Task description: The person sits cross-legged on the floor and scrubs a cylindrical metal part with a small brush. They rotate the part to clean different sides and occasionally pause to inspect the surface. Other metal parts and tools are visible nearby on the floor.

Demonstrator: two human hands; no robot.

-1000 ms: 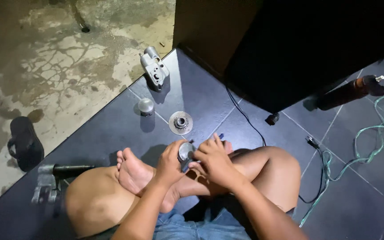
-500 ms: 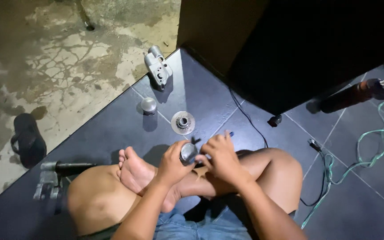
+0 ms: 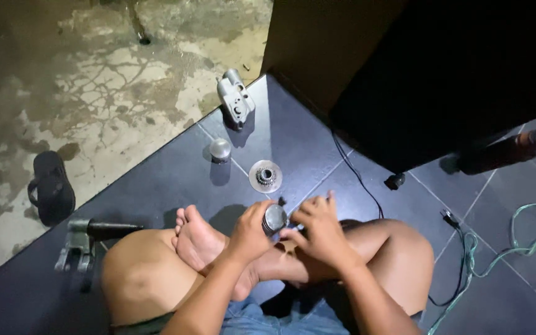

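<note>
Held part: a small round metal cylinder (image 3: 275, 218), grey and shiny, held above the crossed legs just past the bare foot (image 3: 203, 239).
Left hand (image 3: 250, 232): closed around the cylinder from its left side, fingers wrapped over the barrel.
Right hand (image 3: 319, 228): touching the cylinder's right end, fingers bent and pinched at it; whether they grip something small there cannot be told.
Axis: the cylinder's long axis seems to run roughly left to right between the two hands, the exposed end facing the right hand. Both hands are on it, the left carrying it.
Floor ahead: a flat metal disc with a toothed hub (image 3: 265, 176) lies on the dark tile (image 3: 293, 136) just beyond the hands; a small domed metal cap (image 3: 220, 150) sits further left, and a grey cast housing (image 3: 236, 98) beyond that near the tile edge.
Left side: a dark-handled metal tool (image 3: 88, 239) beside the knee; a black sandal (image 3: 51, 186) on the stained concrete.
Right side: a green cord (image 3: 522, 229) looped over the tiles and a black cable (image 3: 358, 177), well apart from the hands.
</note>
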